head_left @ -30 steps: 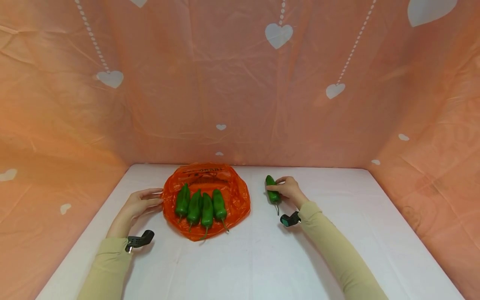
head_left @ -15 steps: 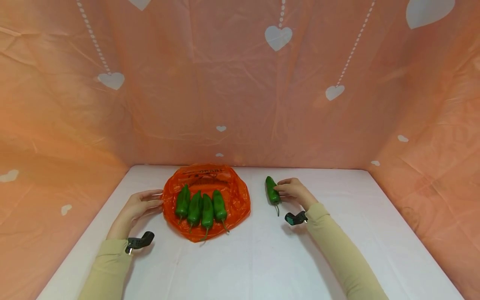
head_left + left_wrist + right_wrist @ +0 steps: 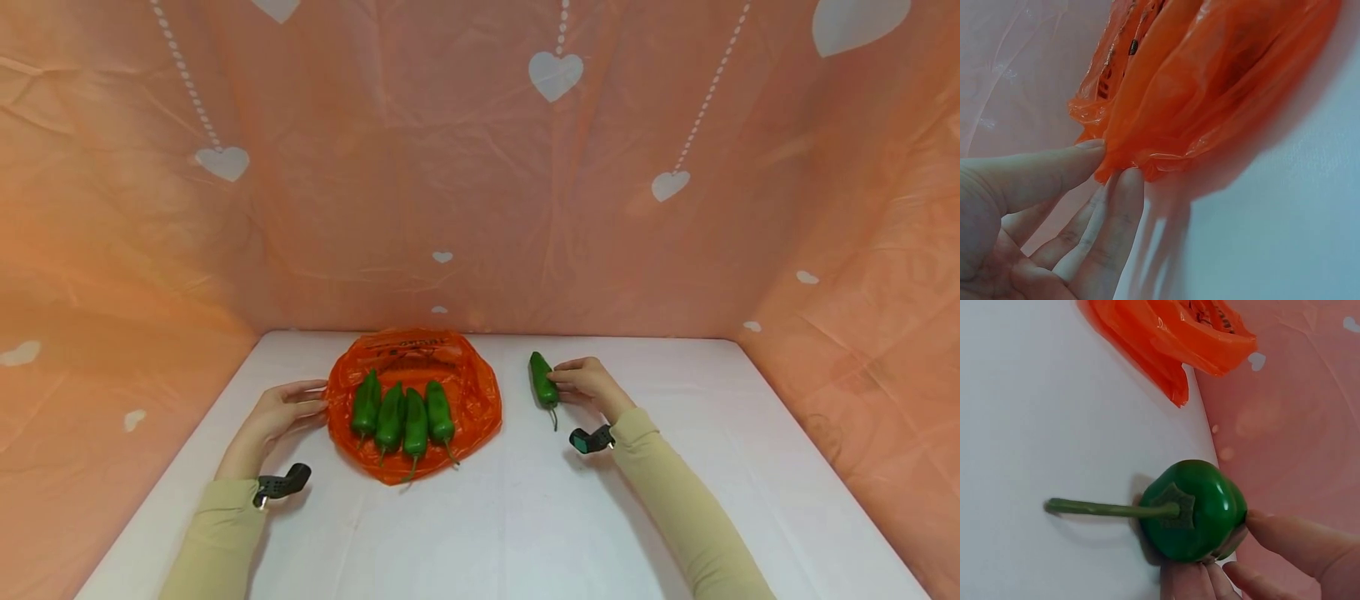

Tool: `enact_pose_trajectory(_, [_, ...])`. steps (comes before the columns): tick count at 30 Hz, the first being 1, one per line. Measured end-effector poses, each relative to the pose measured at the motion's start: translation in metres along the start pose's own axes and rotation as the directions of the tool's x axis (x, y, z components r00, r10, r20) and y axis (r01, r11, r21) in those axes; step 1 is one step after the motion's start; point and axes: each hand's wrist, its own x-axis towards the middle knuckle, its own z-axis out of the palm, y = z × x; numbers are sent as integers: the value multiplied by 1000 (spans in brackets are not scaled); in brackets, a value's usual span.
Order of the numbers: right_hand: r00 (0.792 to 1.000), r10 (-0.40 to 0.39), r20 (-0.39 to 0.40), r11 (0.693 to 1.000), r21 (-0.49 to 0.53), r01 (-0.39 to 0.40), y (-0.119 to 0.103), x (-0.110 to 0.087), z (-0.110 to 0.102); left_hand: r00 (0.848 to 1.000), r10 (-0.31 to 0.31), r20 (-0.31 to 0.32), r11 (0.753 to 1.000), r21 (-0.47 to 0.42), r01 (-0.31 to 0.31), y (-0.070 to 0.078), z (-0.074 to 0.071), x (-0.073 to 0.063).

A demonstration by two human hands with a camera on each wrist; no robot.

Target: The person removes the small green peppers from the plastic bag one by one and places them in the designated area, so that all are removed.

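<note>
In the head view, an orange plastic bag [image 3: 476, 417] with dark print is spread at the back left of the table, several green peppers [image 3: 415, 425] lying side by side on it. My left hand [image 3: 277, 414] pinches the bag's left edge; up close, thumb and fingertips [image 3: 1127, 187] meet the bunched plastic. To the right of the bag lies a single green pepper [image 3: 543, 381], stem toward me. My right hand [image 3: 592, 385] touches its right side with extended fingertips. The right wrist view has this pepper [image 3: 1207, 494] stem-first, fingers [image 3: 1297, 540] along one side.
A white-covered table [image 3: 450, 542] carries everything. Orange sheets [image 3: 480, 183] with white hearts stand at the back and both sides. Dark wrist cameras [image 3: 285, 482] stick out from both beige sleeves [image 3: 675, 500].
My right hand has shifted right, its thumb no longer lying across the single pepper, then stayed still. The left hand and the bag look nearly unchanged.
</note>
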Motion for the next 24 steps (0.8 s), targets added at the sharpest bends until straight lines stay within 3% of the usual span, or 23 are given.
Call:
enact_pose_trajectory(10, [1000,-13,10,1000,-7,14,0,-6,-3,1000,-4,8,1000,-5,4,2,1,-2])
enact_pose_trajectory(17, [999,-44,28,995,-93,47,-4,-12,-17,1000,8,9,1000,1,-8,0,-1,-1])
enact_pose_trajectory(24, [991,-96,92,995,-20,99,-17,-18,-28,1000,23,13,1000,11,-23,-1,-4,1])
